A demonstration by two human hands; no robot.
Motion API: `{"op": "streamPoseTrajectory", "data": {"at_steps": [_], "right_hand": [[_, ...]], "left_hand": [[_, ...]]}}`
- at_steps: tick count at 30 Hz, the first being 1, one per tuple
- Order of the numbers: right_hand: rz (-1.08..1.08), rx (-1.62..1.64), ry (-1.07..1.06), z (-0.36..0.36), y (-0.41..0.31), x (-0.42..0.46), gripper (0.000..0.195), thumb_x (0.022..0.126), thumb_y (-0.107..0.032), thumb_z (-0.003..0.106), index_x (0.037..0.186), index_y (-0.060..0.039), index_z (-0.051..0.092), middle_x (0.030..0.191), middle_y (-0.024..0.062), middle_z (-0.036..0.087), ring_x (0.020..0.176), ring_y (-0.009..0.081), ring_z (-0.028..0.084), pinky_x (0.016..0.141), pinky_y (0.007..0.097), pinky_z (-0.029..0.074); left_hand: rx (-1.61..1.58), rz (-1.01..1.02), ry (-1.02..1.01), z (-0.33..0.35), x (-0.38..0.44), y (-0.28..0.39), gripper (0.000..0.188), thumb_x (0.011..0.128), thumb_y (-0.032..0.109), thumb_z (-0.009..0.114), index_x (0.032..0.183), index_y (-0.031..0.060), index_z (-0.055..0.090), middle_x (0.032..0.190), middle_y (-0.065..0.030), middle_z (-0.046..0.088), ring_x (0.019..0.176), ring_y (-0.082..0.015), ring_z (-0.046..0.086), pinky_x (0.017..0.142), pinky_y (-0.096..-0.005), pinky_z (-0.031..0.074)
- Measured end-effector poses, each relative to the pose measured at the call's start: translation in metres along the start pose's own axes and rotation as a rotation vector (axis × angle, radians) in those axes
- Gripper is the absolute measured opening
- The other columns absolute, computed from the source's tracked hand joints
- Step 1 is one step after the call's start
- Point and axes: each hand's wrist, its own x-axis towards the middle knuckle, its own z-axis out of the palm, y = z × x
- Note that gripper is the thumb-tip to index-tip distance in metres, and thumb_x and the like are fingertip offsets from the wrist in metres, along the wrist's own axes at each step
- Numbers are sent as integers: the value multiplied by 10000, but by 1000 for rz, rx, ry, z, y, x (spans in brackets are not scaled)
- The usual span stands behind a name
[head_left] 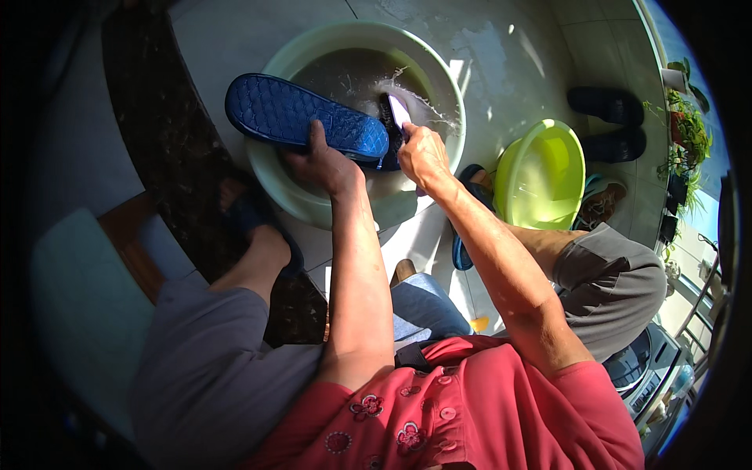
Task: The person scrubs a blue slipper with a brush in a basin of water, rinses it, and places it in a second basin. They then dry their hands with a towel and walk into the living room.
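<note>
My left hand grips a wet blue slipper, its patterned sole turned up and the thumb pressed on it. My right hand is closed around a scrubbing brush with a pale back and dark bristles. The brush is beside the right end of the slipper; whether its bristles touch the slipper I cannot tell. Both are above a large pale-green basin that holds murky water. Splashes of water fly up to the right of the brush.
A lime-green basin rests tilted on the tiled floor at the right. Dark slippers and a lace-up shoe lie beyond it. My feet, in blue slippers, flank the large basin. Potted plants line the far right.
</note>
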Motion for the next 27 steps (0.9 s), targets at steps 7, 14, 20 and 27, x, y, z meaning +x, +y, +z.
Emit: {"op": "streamPoseTrajectory", "data": {"at_steps": [7, 14, 20, 27], "right_hand": [[-388, -230, 101, 37, 10, -49, 326, 942, -121, 476, 1224, -17, 603, 836, 280, 678, 835, 479, 661, 756, 551, 519], [-317, -257, 164, 28, 32, -27, 291, 885, -111, 544, 1124, 10, 657, 836, 290, 681, 809, 458, 676, 736, 544, 529], [-412, -285, 139, 42, 27, -21, 387, 891, -86, 538, 1263, -6, 608, 852, 266, 678, 828, 459, 669, 760, 522, 533], [-124, -68, 120, 1, 31, 59, 418, 906, -116, 463, 1265, -24, 657, 1014, 271, 714, 817, 409, 731, 710, 443, 620]], "left_hand": [[5, -78, 30, -7, -3, -9, 509, 892, 23, 663, 1368, -47, 496, 1333, -214, 589, 1123, -312, 637, 955, -448, 550], [-69, -87, 111, -1, -11, -5, 535, 893, 32, 675, 1387, -40, 482, 1344, -215, 585, 1123, -319, 639, 954, -437, 561], [-134, -111, -44, -14, 2, -17, 629, 858, -71, 634, 1437, -52, 389, 1401, -230, 516, 1186, -338, 602, 979, -466, 550], [192, -25, -107, -17, -4, -24, 591, 833, -67, 703, 1375, -76, 470, 1284, -219, 616, 1083, -292, 659, 960, -390, 539]]}}
